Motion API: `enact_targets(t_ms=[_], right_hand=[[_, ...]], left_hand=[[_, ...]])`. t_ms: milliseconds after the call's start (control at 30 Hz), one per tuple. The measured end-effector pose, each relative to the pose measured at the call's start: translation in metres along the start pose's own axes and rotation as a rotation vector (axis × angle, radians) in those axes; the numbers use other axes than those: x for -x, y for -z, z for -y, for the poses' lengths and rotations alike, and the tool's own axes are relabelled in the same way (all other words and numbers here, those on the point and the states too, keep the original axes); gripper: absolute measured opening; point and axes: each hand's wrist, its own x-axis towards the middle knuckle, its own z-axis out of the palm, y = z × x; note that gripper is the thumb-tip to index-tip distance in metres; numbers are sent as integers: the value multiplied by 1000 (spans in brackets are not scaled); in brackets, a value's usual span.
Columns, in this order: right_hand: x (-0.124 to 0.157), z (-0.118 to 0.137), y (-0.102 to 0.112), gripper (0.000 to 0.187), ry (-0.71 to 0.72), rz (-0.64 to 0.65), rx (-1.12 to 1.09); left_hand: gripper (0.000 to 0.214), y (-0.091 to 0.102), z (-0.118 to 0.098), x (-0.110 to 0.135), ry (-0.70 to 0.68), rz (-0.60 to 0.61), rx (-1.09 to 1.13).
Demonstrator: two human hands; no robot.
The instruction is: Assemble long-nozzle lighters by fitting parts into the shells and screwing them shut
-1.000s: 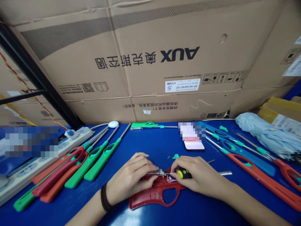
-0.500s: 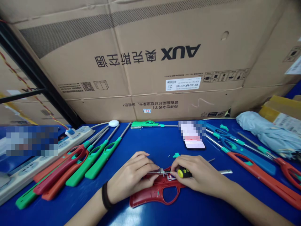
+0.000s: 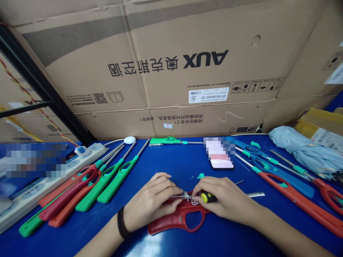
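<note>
A red lighter handle shell (image 3: 177, 217) lies open on the blue table in front of me. My left hand (image 3: 150, 205) rests on its upper edge, fingers curled and pinching a thin metal part (image 3: 180, 195). My right hand (image 3: 225, 200) is closed round a small screwdriver with a black and yellow handle (image 3: 207, 197), its tip at the white wires (image 3: 193, 202) on the shell. A small teal plastic piece (image 3: 200, 176) lies just beyond my hands.
Several long red and green lighters (image 3: 88, 185) lie at the left beside a white power strip (image 3: 34, 192). Blue and red lighters (image 3: 281, 178) lie at the right, near a folded grey umbrella (image 3: 305, 151). A phone (image 3: 221, 162) and a large cardboard box (image 3: 171, 71) stand behind.
My hands have stayed on the red shell, with only a slight shift of the right hand and screwdriver to the left.
</note>
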Motion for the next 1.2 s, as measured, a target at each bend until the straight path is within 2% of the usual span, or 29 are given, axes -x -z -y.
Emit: enact_targets(t_ms=[767,1200], right_hand=[[1,-4,-6,9,58,-57,19],[3,-6,-10,14,146,-52,53]], left_hand=[[15,-6,-1,0,-32,-92,-22],[15,-8,-5,1,-64,-127,-64]])
